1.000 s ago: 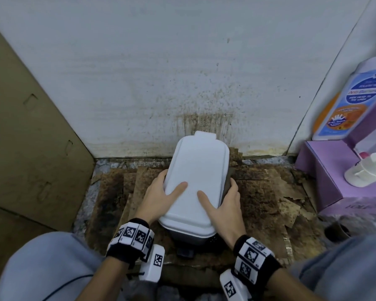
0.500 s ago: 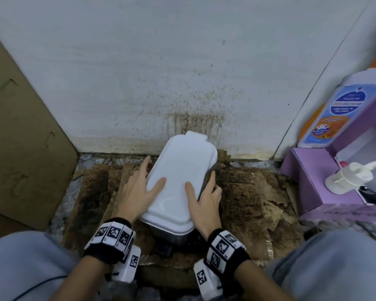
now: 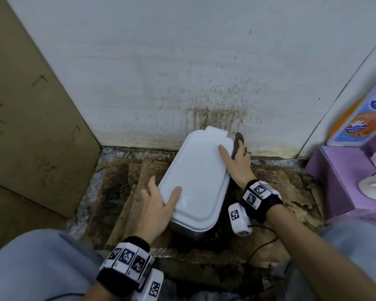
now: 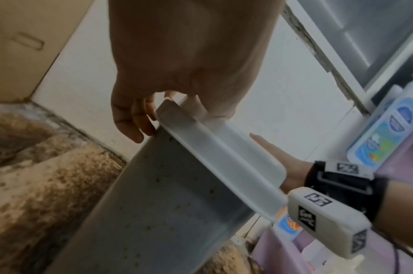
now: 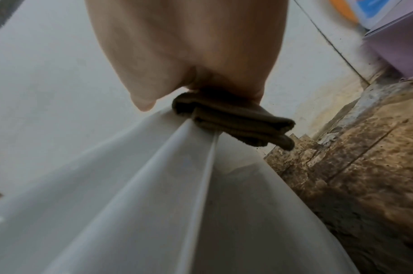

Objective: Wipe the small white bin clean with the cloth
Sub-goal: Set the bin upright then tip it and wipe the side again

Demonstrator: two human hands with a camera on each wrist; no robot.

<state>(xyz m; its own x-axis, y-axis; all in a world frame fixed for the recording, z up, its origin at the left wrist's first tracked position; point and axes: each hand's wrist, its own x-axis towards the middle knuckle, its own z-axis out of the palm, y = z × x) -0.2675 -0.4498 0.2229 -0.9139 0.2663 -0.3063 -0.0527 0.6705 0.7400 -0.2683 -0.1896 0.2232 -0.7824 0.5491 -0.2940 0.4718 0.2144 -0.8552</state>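
The small white bin (image 3: 195,179) stands lid shut on the dirty floor, angled toward the stained wall. My left hand (image 3: 159,203) grips its near left corner, thumb on the lid and fingers down the side; the left wrist view shows the fingers (image 4: 135,126) at the lid's corner over the speckled side wall (image 4: 168,213). My right hand (image 3: 237,161) is at the far right side with its thumb on the lid. It holds a folded dark olive cloth (image 3: 238,142) pressed against the bin's rim. The cloth (image 5: 236,118) bunches under the right hand (image 5: 196,55).
A cardboard sheet (image 3: 30,105) leans at the left. At the right stand a purple box (image 3: 334,181), a detergent bottle (image 3: 360,118) and a white pump dispenser (image 3: 373,185). Brown stains mark the wall (image 3: 217,114) behind the bin. Soiled cardboard (image 3: 122,187) covers the floor.
My right hand has slid the cloth along the bin's right side from the middle to the far end by the wall. The left hand has shifted back to the near left corner.
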